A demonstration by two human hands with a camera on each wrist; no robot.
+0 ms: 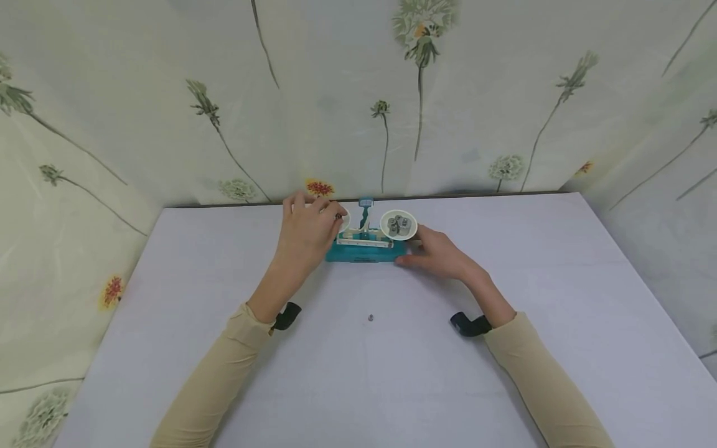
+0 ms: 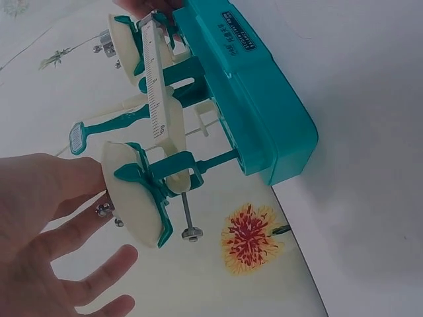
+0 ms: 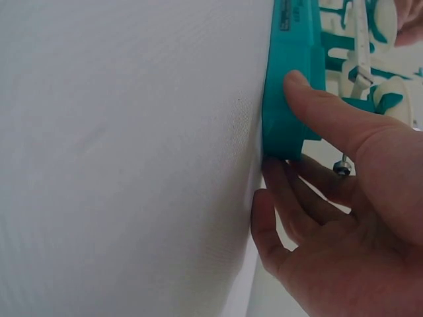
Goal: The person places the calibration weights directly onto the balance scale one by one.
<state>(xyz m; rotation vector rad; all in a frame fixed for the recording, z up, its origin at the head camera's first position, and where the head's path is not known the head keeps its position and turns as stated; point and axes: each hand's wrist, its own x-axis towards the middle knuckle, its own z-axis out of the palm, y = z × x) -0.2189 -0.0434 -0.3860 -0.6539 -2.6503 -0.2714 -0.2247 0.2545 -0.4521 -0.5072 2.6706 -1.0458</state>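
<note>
A teal balance scale (image 1: 364,252) stands near the table's far edge. Its right pan (image 1: 399,224) holds several metal weights. My left hand (image 1: 332,215) reaches over the left pan (image 2: 132,191), mostly covering it in the head view. Its thumb and forefinger pinch a small metal weight (image 2: 104,209) just at the pan's face, with the other fingers spread. My right hand (image 1: 412,252) grips the right end of the scale's base (image 3: 291,79), thumb (image 3: 317,109) on the front face and fingers curled round the end.
One small metal weight (image 1: 371,318) lies loose on the white table (image 1: 504,373), between my forearms. Flowered wallpaper (image 1: 448,112) closes the table in at the back and on both sides. A black wrist camera mount (image 1: 470,325) sits on each wrist.
</note>
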